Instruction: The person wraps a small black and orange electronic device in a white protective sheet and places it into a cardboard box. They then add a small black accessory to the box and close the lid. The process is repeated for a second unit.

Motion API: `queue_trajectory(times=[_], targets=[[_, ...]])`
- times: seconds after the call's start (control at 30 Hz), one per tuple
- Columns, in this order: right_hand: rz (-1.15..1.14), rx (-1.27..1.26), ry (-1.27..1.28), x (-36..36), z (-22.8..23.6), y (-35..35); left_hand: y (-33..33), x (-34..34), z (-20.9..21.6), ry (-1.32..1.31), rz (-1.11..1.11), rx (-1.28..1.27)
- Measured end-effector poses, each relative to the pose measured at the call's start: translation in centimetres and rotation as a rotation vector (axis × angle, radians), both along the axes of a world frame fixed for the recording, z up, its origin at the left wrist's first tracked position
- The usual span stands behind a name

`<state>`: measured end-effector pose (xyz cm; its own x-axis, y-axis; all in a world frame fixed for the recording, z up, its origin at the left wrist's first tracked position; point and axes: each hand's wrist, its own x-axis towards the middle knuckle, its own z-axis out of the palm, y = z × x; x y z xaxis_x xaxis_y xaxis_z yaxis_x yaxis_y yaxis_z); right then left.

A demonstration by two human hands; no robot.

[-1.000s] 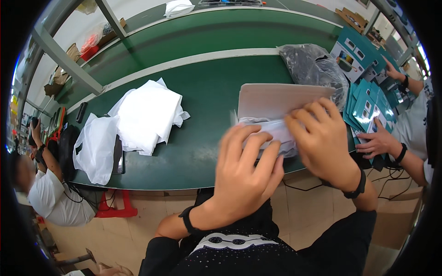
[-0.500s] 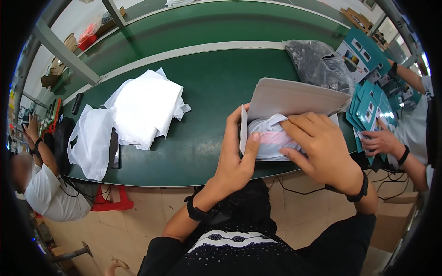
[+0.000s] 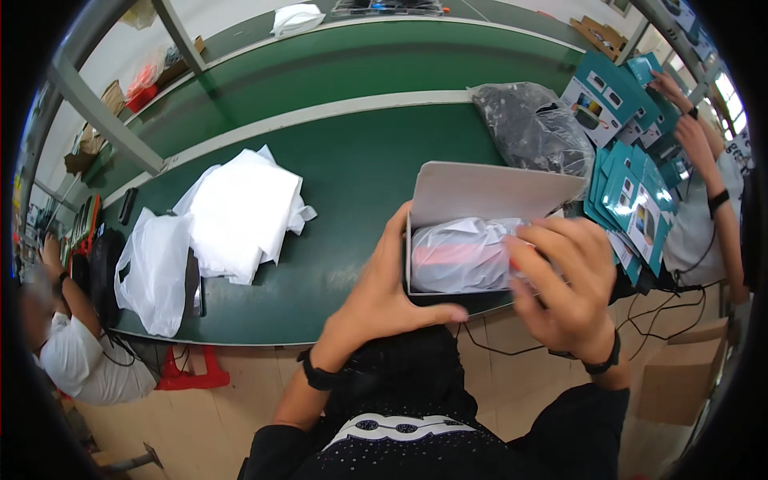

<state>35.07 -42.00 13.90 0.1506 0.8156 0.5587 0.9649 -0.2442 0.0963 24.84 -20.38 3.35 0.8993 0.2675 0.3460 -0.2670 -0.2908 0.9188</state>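
Observation:
An open white box point(image 3: 500, 190) stands at the table's front edge with its lid raised at the back. In it lies a bundle wrapped in thin white plastic point(image 3: 464, 254), with pink-red showing through. My left hand point(image 3: 380, 280) holds the box at its left side; the fingers are partly hidden behind the wall, and the thumb stretches out below the front edge. Over the right end of the box is my right hand point(image 3: 564, 280), slightly blurred, its fingers loosely bent and apart. A bit of red shows beside its fingertips; nothing is plainly held.
White sheets point(image 3: 244, 216) and a white plastic bag point(image 3: 156, 268) lie on the green table point(image 3: 360, 152) to the left. Behind the box is a clear bag with dark contents point(image 3: 532, 128). Teal printed packages point(image 3: 628, 188) are piled at right by a co-worker point(image 3: 704, 160). Another person point(image 3: 92, 352) sits left.
My right hand has lifted off the wrapped bundle and shifted right, baring more of it. My left thumb has left the box rim and now points right below it. The co-worker's hands have moved up.

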Motion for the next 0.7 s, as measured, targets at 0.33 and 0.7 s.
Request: queue_trajectory(times=[0.33,0.7], targets=[[-0.277,0.647,0.753,-0.7,-13.1,-3.8,5.8,4.4,1.1,0.064,0.293,0.099],[-0.586,0.6,0.656,-0.5,-15.7,-1.5,11.4,24.4,-3.1,-0.01,0.663,0.16]])
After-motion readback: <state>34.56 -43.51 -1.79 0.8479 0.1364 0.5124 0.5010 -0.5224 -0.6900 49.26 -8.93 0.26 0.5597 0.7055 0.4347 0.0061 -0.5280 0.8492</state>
